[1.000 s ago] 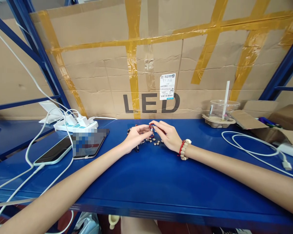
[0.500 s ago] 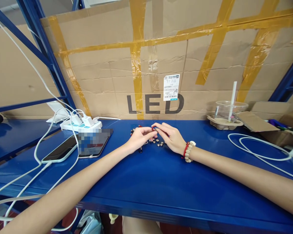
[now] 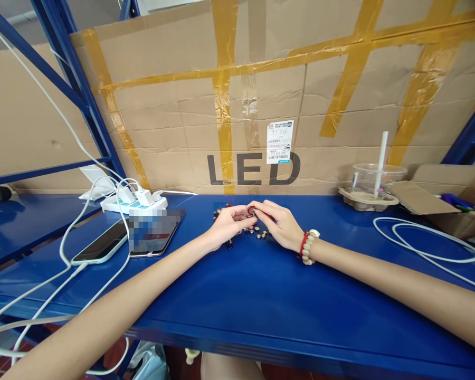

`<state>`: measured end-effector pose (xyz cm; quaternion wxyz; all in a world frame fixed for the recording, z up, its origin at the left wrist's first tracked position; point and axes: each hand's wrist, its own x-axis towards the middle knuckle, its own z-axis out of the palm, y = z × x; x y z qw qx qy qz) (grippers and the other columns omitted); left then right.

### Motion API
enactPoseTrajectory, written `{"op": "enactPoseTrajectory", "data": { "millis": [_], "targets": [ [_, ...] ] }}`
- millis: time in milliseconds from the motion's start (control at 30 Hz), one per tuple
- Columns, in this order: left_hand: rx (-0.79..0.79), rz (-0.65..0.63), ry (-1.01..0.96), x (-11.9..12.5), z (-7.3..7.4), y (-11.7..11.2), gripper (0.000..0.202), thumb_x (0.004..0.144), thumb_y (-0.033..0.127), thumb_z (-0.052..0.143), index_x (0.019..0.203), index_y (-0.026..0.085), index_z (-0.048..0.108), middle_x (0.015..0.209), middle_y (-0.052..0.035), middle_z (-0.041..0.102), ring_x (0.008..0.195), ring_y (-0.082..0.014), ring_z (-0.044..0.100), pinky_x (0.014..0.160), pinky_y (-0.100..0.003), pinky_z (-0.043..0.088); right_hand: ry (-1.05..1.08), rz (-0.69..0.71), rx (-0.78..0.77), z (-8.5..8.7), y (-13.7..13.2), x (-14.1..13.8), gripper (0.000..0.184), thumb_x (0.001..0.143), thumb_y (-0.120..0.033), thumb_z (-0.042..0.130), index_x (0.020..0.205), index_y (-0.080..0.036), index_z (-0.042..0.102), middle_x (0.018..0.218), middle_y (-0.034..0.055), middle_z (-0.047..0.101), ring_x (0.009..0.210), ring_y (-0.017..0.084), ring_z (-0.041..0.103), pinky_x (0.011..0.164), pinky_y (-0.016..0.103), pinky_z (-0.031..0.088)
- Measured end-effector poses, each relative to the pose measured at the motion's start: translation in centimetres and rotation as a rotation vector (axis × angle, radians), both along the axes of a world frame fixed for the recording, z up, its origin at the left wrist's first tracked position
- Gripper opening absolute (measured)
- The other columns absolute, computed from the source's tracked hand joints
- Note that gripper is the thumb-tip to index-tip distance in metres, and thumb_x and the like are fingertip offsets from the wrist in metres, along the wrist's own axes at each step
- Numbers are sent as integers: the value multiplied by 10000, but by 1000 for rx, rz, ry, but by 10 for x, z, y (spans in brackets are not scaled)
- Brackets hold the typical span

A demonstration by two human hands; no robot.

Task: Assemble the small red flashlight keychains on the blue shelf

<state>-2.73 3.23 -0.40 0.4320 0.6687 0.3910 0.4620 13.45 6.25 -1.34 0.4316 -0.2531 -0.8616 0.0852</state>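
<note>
Between the fingertips of both hands is a small round piece with a red rim [image 3: 251, 210]. My left hand [image 3: 226, 226] pinches at its left side, thumb and fingers close together. From the right, my right hand [image 3: 279, 224] grips the piece with thumb and forefinger; a red cord and a pale bead bracelet [image 3: 307, 247] circle that wrist. Several small shiny metal discs [image 3: 258, 235] lie on the blue tabletop [image 3: 253, 295] just below the fingers. Behind my left hand, small red and black pieces [image 3: 217, 213] are partly hidden.
At left lie two phones [image 3: 103, 241] beside a white power strip [image 3: 134, 202] with trailing white cables. A clear cup with a straw [image 3: 374, 182], an open carton [image 3: 423, 198] and a coiled white cable [image 3: 423, 248] are at right. Behind stands a large taped cardboard box [image 3: 174, 121].
The red-rimmed piece has turned so that more of its round face shows between the fingers. Both hands stay in nearly the same place, and the whole view shifts slightly.
</note>
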Motion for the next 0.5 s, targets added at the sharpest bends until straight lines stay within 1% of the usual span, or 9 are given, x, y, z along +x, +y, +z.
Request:
{"op": "enactPoseTrajectory", "data": {
  "millis": [133,333,500],
  "targets": [
    [-34,29,1,0,1,-1,326,668,347,656,902,122,642,808,-45,637,672,-117,541,652,-245,404,-4,-3,-8,1,-1,1,292,914,-285,325,1062,-222,568,745,15,519,677,127,499,681,246,395],
    [-34,65,35,2,2,-1,289,663,330,648,861,120,650,680,-4,596,562,-75,446,548,-207,338,-16,12,-6,3,-3,0,289,915,-279,321,1056,-224,567,754,13,519,681,120,496,674,231,389],
    [-79,58,41,2,5,-3,338,644,359,661,878,116,655,670,-4,584,541,-64,414,505,-199,285,-46,-21,10,3,-3,0,305,919,-299,297,1039,-224,568,745,16,520,679,124,501,669,231,399]
  ]
}}
